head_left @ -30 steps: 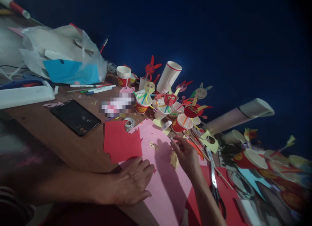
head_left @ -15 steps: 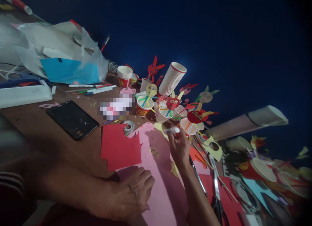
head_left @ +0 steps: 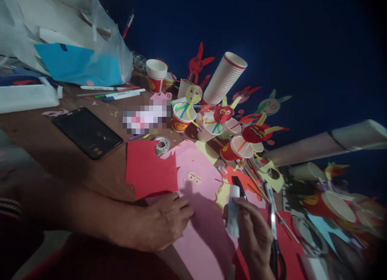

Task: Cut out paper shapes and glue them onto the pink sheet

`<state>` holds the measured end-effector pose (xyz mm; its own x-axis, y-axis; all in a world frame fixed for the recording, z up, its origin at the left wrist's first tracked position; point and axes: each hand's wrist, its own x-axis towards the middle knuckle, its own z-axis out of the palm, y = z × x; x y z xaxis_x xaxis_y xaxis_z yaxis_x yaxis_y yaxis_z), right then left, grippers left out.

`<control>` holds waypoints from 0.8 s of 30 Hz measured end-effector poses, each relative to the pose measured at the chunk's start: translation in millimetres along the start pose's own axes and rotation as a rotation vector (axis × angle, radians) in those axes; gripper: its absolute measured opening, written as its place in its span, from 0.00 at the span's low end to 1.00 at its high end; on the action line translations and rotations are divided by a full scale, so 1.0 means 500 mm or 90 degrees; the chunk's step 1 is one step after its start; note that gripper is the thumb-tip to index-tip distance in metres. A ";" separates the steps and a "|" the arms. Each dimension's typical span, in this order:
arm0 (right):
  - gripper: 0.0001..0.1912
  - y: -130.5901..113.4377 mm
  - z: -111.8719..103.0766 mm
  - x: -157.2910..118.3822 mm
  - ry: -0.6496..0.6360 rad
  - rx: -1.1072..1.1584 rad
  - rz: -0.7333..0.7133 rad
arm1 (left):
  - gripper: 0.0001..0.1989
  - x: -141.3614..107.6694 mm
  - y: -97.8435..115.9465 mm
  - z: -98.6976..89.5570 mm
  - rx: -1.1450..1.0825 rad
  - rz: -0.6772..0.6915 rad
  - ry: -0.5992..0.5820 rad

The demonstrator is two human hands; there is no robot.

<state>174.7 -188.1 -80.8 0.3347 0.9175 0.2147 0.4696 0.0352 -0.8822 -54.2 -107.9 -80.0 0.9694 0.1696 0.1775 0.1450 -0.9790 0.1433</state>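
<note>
My right hand (head_left: 252, 231) is closed around a white glue stick (head_left: 234, 211), held upright over the right edge of the pink paper (head_left: 208, 227). On that paper's left side rests my left hand (head_left: 165, 221), its fingers curled and closed; whatever they hold, if anything, is hidden. Small yellow cut-out eyes (head_left: 194, 178) with drawn black lines lie on the pink sheet above my left hand. A red paper sheet (head_left: 151, 167) with cut edges overlaps it on the left. Beside my right hand lie scissors (head_left: 273, 227), partly over red paper.
Paper cups with animal-face figures (head_left: 223, 115) crowd the back, near a tall cup stack (head_left: 225, 78). A phone (head_left: 87, 131), pens (head_left: 121, 94), a tape roll (head_left: 163, 145) and a plastic bag (head_left: 111, 50) are leftward. A long white roll (head_left: 326, 147) lies right.
My right hand has moved down and toward me with the glue stick, which has turned from lying sideways to upright. My left hand stays on the pink paper. The view has shifted slightly.
</note>
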 end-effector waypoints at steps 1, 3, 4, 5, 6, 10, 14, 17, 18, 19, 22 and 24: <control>0.10 0.002 0.000 -0.005 -0.035 0.067 0.039 | 0.08 0.001 -0.005 -0.003 -0.013 0.005 0.000; 0.13 -0.003 0.006 -0.008 -0.099 0.189 0.091 | 0.07 0.002 -0.013 -0.006 -0.027 0.011 0.000; 0.15 -0.008 0.013 -0.008 -0.109 0.222 0.090 | 0.06 0.001 -0.015 -0.005 -0.030 0.011 -0.003; 0.17 -0.014 0.020 -0.007 -0.101 0.235 0.084 | 0.05 0.000 -0.016 -0.003 -0.035 0.012 -0.011; 0.17 -0.020 0.027 -0.008 -0.077 0.232 0.079 | 0.04 -0.001 -0.017 -0.001 -0.041 0.010 -0.020; 0.14 -0.024 0.044 -0.028 -0.030 0.192 0.081 | 0.02 -0.002 -0.017 0.007 -0.068 -0.002 -0.004; 0.13 -0.004 0.042 -0.064 -0.010 0.034 0.067 | 0.03 -0.005 -0.015 0.004 -0.065 -0.012 0.013; 0.09 0.006 0.045 -0.076 -0.007 -0.039 0.006 | 0.06 -0.009 -0.014 0.000 -0.068 -0.012 -0.012; 0.08 0.008 0.046 -0.076 -0.023 -0.049 -0.008 | 0.07 -0.011 -0.014 0.001 -0.071 -0.013 -0.018; 0.07 0.008 0.048 -0.074 -0.038 -0.068 -0.020 | 0.08 -0.013 -0.014 0.003 -0.077 -0.014 -0.020; 0.06 0.008 0.052 -0.065 -0.075 -0.199 -0.098 | 0.10 -0.025 -0.014 0.017 -0.108 -0.010 -0.010; 0.07 0.006 0.053 -0.059 -0.106 -0.288 -0.178 | 0.13 -0.037 -0.014 0.029 -0.130 -0.014 -0.005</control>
<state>144.8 -204.6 -100.9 0.0313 0.9491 0.3135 0.8381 0.1460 -0.5256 -70.1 -105.9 -98.4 0.9683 0.1881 0.1642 0.1232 -0.9319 0.3412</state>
